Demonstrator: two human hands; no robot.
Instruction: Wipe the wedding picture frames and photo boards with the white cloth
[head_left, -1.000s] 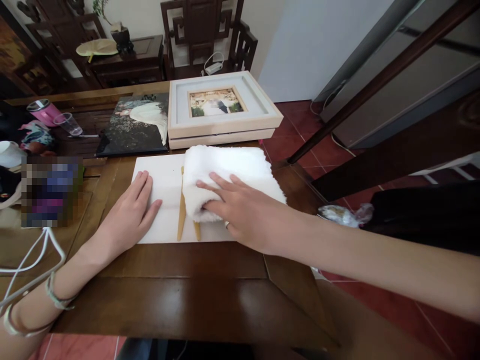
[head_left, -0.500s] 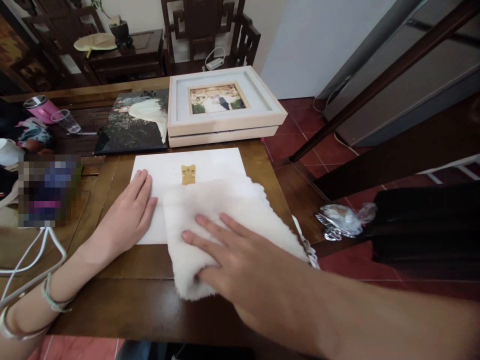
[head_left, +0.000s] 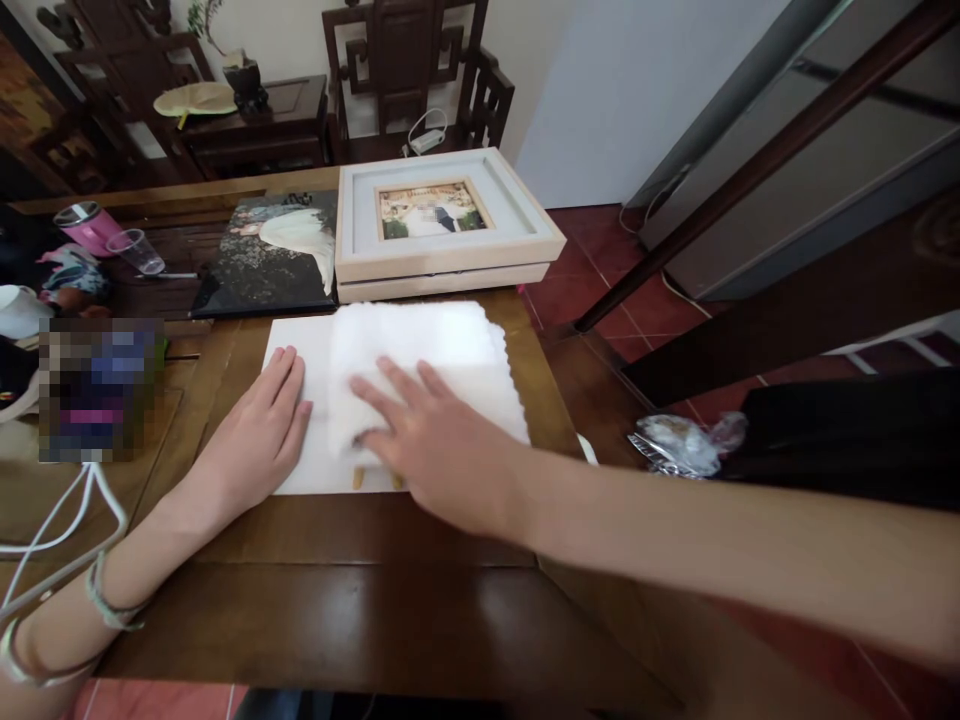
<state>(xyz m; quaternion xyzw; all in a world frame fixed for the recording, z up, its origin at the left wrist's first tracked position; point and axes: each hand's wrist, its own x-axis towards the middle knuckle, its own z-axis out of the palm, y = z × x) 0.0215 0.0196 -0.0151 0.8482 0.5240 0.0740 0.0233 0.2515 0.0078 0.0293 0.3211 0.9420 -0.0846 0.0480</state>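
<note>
A white rectangular board (head_left: 300, 470) lies flat on the wooden table. My left hand (head_left: 259, 425) rests palm down on its left side, fingers stretched out and holding nothing. On the board is a folded, fluffy white cloth (head_left: 450, 325) with a scalloped edge. My right hand (head_left: 435, 440) presses it down with the fingers spread on top and the thumb at its near edge, holding it against the board. Just below the cloth, the ends of a gold-coloured metal fitting (head_left: 358, 478) show; the cloth and right hand hide the rest.
Behind the board stands a pale wooden picture frame (head_left: 450, 262), stacked on another. A dark photo panel (head_left: 262, 270) lies beside it. At the left are a pink tumbler (head_left: 91, 232), a clear plastic cup (head_left: 139, 252) and white cables (head_left: 97, 500).
My right hand has slid the cloth away from me across the board. It now covers the upper gold fitting and shows fitting ends lower down. My left hand has stayed in place.
</note>
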